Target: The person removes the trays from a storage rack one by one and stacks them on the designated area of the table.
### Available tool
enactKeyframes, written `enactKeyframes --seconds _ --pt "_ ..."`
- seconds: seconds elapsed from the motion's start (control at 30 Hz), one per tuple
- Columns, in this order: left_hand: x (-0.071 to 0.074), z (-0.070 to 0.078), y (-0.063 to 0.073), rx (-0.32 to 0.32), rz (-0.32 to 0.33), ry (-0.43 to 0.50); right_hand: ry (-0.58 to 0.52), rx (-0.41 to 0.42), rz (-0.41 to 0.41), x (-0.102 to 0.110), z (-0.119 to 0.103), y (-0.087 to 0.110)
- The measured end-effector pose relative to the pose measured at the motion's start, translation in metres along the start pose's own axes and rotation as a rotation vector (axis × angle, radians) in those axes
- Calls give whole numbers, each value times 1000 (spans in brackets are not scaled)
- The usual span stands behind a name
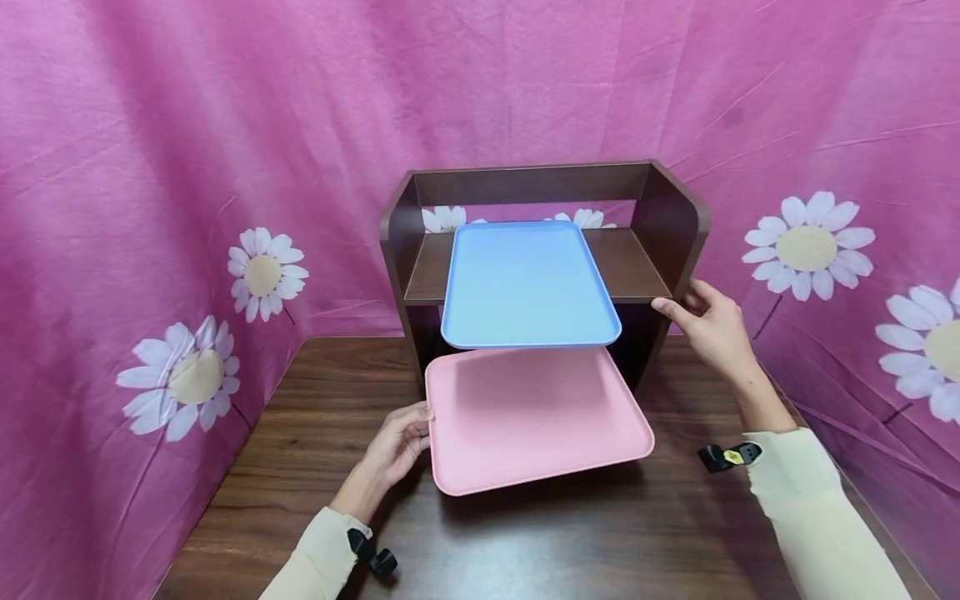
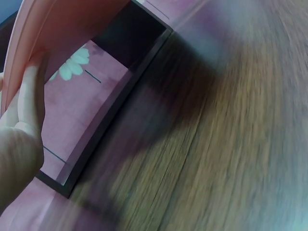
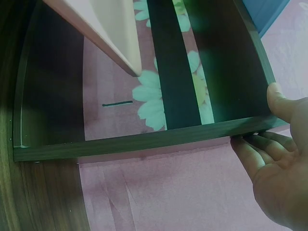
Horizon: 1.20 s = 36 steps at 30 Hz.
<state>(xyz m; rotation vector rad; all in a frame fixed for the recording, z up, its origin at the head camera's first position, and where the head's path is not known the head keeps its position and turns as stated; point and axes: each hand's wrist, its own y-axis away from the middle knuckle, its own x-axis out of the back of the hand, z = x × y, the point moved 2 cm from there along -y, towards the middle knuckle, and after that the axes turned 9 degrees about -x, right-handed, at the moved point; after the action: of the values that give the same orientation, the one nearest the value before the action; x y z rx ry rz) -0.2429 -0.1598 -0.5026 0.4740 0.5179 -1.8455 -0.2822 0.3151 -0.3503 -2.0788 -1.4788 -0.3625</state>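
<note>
My left hand (image 1: 393, 446) pinches the left edge of a pink tray (image 1: 536, 417). The tray is held above the table, tilted, in front of the shelf's lower opening. In the left wrist view, fingers (image 2: 32, 91) lie against the tray's underside. My right hand (image 1: 712, 329) grips the right side panel of a dark brown two-level shelf (image 1: 630, 262). Its thumb is at the front edge and its other fingers are on the outer face, as the right wrist view shows. A light blue tray (image 1: 528, 283) lies on the upper level and juts out over the pink tray's back edge.
The shelf stands at the back of a wood-grain table (image 1: 300, 467). Behind and beside it hangs a pink curtain (image 1: 300, 100) with white daisies. A black wrist device (image 1: 729, 457) sits at my right sleeve, another (image 1: 372, 554) at my left.
</note>
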Motion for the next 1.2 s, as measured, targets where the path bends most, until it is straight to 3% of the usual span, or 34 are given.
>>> enactKeyframes --seconds 0.53,1.2 --pt "16 17 8 71 -123 -72 21 4 6 0 -3 -1" --pt "19 5 19 151 -163 -96 47 -20 7 0 -1 0"
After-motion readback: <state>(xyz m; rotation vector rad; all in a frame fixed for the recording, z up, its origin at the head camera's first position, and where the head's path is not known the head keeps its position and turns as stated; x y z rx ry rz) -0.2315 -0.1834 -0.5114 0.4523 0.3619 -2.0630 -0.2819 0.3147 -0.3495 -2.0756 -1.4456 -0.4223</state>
